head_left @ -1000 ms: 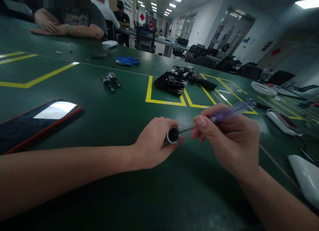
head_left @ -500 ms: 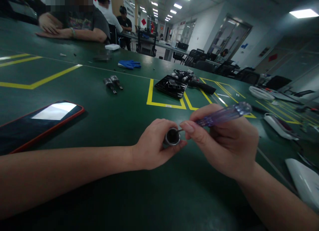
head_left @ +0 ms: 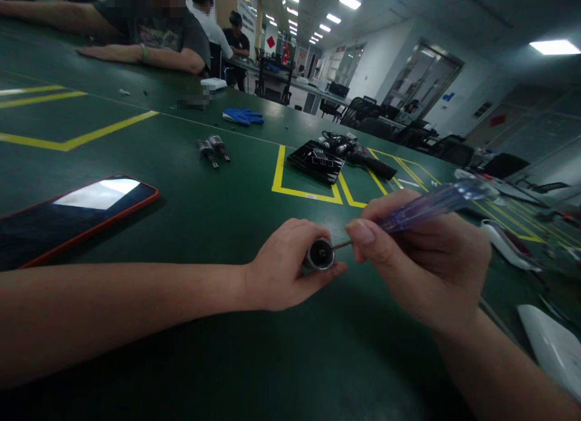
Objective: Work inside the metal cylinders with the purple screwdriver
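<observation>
My left hand (head_left: 284, 267) is closed round a short metal cylinder (head_left: 321, 254), whose round open end faces me and shows a dark inside with a small part at its centre. In my right hand (head_left: 422, 264) is a screwdriver (head_left: 436, 206) with a clear purple handle. Its thin shaft points left, and the tip is at the right rim of the cylinder. Whether the tip touches the rim or reaches just inside, I cannot tell. Both hands are above the green table (head_left: 204, 354).
A phone (head_left: 77, 218) with a red edge lies left. Beyond are two metal connectors (head_left: 214, 150), a blue glove (head_left: 243, 117), a black tray (head_left: 316, 161) with cables, and a white device (head_left: 511, 244). A person's forearm (head_left: 167, 59) rests across the table.
The screwdriver has drawn back to the right, and more of the cylinder's inside shows. The view has shifted slightly. The person opposite has stretched one arm out to the left.
</observation>
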A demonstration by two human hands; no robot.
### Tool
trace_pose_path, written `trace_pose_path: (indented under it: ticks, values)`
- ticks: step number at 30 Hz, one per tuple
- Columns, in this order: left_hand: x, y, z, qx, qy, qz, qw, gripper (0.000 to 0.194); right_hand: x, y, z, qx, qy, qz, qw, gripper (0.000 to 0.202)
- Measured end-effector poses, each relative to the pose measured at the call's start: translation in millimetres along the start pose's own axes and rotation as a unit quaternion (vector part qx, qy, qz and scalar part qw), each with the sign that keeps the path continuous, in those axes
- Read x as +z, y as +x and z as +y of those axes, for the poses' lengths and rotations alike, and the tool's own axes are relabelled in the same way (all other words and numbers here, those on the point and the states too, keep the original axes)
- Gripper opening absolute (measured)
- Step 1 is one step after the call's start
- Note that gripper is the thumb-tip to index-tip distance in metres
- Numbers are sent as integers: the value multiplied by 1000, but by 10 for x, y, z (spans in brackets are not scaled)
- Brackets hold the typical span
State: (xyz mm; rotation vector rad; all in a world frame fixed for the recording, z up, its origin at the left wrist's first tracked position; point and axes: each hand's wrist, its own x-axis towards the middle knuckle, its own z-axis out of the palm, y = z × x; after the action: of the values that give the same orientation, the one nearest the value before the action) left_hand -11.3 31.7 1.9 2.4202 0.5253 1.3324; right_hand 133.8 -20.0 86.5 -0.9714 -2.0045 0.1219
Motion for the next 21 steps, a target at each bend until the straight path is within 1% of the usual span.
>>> trace_pose_path:
  ticks: [2, 4, 10, 16, 21]
  values:
    - [-3, 0, 2, 11, 2, -1, 1000, 24, 0, -11, -3, 11, 10, -31, 999, 14]
    - [-8, 4, 3, 15, 0, -5, 1000, 22, 3, -23, -3, 13, 12, -42, 999, 15]
    - [-16, 22, 9, 12, -3, -13, 1000, 21, 24, -68, 10, 6, 7, -38, 999, 12]
    - [-13, -9, -4, -2, -3, -30, 1000, 23, 41, -141, 37, 30, 64, -33, 997, 6]
    - [-14, 5, -5, -7, 4, -36, 999, 22, 36, -177, 58, 51, 69, -11, 996, 5]
